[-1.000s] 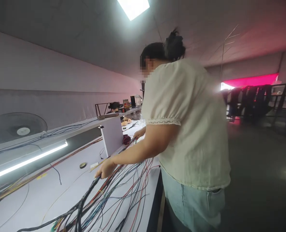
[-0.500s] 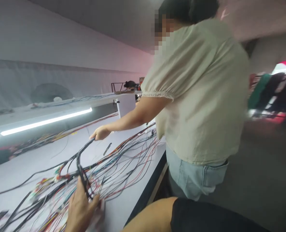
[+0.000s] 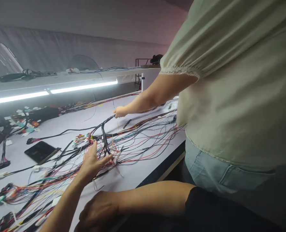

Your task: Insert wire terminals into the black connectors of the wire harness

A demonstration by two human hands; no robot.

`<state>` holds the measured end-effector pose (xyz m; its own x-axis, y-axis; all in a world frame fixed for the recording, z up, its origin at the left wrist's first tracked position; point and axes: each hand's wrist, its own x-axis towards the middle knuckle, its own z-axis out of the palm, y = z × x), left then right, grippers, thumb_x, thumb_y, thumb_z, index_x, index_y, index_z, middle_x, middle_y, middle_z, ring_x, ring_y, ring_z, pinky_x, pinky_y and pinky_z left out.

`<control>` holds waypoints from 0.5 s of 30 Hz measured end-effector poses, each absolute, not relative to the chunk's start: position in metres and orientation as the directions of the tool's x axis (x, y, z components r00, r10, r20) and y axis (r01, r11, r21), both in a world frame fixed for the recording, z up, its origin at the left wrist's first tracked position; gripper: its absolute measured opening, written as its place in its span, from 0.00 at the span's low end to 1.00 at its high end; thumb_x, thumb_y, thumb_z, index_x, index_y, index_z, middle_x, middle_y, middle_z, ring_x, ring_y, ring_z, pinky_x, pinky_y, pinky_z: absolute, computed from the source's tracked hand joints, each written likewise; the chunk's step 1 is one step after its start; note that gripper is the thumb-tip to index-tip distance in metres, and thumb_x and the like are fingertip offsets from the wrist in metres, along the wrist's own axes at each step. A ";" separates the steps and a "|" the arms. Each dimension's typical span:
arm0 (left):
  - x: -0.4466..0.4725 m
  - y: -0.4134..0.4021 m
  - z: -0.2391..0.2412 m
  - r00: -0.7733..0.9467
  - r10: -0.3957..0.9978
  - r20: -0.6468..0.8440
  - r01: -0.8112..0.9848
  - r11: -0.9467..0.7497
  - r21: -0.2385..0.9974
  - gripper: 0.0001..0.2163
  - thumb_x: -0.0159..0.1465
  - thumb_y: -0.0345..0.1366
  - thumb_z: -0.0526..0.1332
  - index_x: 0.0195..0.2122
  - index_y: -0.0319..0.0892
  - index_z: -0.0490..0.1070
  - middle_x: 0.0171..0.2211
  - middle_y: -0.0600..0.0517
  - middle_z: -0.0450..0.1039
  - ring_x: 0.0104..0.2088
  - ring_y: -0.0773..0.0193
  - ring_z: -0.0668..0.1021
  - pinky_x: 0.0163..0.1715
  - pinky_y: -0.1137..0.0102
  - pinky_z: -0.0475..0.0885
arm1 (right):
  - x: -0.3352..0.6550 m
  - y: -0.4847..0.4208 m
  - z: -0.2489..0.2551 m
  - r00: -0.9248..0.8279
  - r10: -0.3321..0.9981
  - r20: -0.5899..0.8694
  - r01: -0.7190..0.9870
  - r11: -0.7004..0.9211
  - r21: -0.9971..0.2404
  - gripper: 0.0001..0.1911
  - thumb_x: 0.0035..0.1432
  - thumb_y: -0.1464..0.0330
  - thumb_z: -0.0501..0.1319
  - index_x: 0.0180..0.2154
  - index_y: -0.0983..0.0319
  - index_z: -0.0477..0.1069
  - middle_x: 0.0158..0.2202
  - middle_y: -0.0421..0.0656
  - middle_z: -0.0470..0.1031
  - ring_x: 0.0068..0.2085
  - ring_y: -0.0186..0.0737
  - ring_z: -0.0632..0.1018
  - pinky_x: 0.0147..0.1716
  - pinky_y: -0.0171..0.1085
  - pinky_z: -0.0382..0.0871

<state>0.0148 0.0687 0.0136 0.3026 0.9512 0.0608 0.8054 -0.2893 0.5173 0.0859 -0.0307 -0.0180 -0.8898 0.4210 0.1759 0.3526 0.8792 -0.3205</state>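
My left hand (image 3: 93, 162) is open, thumb and fingers spread, beside a black-wrapped branch of a wire harness (image 3: 104, 137). Loose thin wires fan out around that branch on the white table. Low in the picture, my right hand (image 3: 98, 207) is closed, its fingers curled under and seen from the back; whatever they hold is hidden. A co-worker's hand (image 3: 120, 111) grips the far end of the black branch and holds it raised off the table.
The co-worker (image 3: 229, 96) stands close on the right. More harnesses with connectors (image 3: 6, 222) lie at the left, near a dark flat device (image 3: 40, 152). A shelf (image 3: 123, 71) with a lit tube lamp (image 3: 85, 87) runs above the table's back. The table has a dark edge (image 3: 162, 164).
The view has shifted, bringing more of the table's left side in. My left hand's fingers have spread beside the branch. My right hand now shows at the bottom. The co-worker still holds the harness.
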 end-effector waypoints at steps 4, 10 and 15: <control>-0.025 0.059 0.024 0.245 0.969 -0.029 0.836 -0.196 0.513 0.50 0.52 0.60 0.55 0.67 0.26 0.46 0.68 0.36 0.48 0.67 0.47 0.55 0.66 0.56 0.51 | 0.084 -0.032 -0.046 -0.933 0.295 0.205 0.231 0.930 -0.285 0.13 0.65 0.59 0.54 0.43 0.56 0.74 0.42 0.37 0.79 0.40 0.34 0.79 0.31 0.32 0.68; -0.052 0.042 0.013 0.269 0.963 0.025 0.847 -0.249 0.470 0.46 0.53 0.62 0.56 0.66 0.34 0.52 0.64 0.39 0.58 0.65 0.48 0.60 0.65 0.51 0.51 | 0.100 -0.042 -0.041 -0.898 0.261 0.354 0.137 0.931 -0.339 0.11 0.64 0.60 0.57 0.43 0.58 0.73 0.37 0.35 0.78 0.36 0.30 0.77 0.29 0.32 0.65; -0.038 0.042 -0.013 0.346 0.919 0.188 0.835 -0.393 0.386 0.37 0.60 0.59 0.52 0.64 0.40 0.56 0.62 0.41 0.62 0.63 0.49 0.64 0.63 0.45 0.51 | 0.175 0.000 -0.006 -0.635 0.456 0.623 0.284 0.888 -0.361 0.12 0.66 0.63 0.55 0.41 0.60 0.74 0.31 0.39 0.76 0.33 0.31 0.75 0.33 0.31 0.66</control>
<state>-0.0384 0.0421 -0.0130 0.3460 0.9192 0.1881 0.8345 -0.3931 0.3860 0.1755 0.0002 -0.0065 -0.6352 0.4560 0.6233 0.2840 0.8884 -0.3606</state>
